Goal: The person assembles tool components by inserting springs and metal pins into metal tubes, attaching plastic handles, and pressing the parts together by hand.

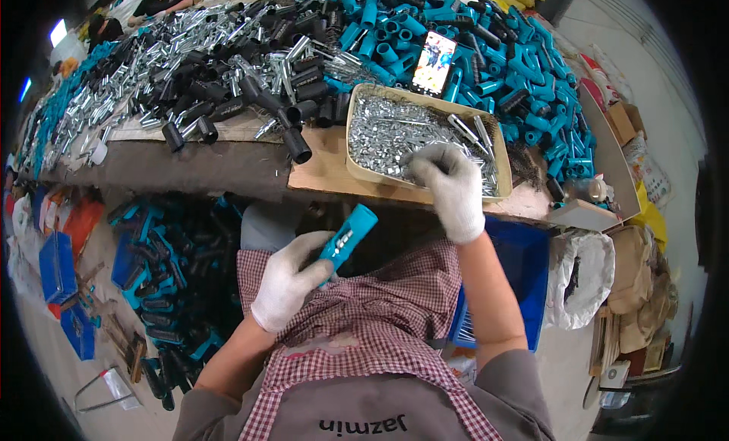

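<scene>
The left hand (287, 283), in a white knit glove, is gripping a teal plastic handle (347, 238) w/ fingers wrapped tight round its lower end; the handle is sticking up and to the right out of the fist, over the checked apron (380, 319) at lap level, well below the bench edge. A small silver metal piece is showing on the handle's side, just above the thumb. The right hand (453, 187), also gloved, is reaching fwd into the beige tray (354, 133) on the bench, fingers curled down into the small silver metal parts (387, 137) at the tray's near right corner; fingertips are buried in the heap, so can't tell whether it's actually pinching one or just touching. So handle and tray are well apart: handle low and left in the lap, tray up and right on the cardboard sheet (323, 171). Behind the tray a phone (433, 63) is lying propped on a pile of teal tubes (524, 69), screen lit. To the left, black grips (296, 145) and shiny metal tubes (213, 39) are lying heaped across the bench. More teal and black handles (163, 281) are lying on the floor at left, and a blue crate (524, 266) is sitting under the right forearm.
</scene>
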Tool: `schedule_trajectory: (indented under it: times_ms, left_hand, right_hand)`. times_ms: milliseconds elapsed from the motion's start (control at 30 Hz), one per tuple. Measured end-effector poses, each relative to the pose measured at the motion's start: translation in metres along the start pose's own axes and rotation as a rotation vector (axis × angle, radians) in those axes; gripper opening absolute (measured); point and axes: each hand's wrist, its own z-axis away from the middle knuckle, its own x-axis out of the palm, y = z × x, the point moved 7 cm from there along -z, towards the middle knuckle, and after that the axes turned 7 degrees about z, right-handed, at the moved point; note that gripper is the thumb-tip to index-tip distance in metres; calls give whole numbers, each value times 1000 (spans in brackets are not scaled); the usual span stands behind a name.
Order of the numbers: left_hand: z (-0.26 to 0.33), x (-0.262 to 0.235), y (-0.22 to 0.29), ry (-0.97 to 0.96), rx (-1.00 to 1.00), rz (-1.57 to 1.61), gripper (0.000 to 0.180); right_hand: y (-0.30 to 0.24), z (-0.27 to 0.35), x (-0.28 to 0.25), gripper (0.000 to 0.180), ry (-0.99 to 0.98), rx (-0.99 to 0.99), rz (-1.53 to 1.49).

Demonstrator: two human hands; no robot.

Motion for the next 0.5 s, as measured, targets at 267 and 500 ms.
schedule_trajectory:
  times_ms: [267,500]
  left_hand:
    - [-5,-9,-6,146,159,27,49]
    - [1,-21,-10,99,106,46,48]
  right_hand:
    - [-25,72,80,25,-168,-54,151]
    - [-4,75,99,29,-266,201,-77]
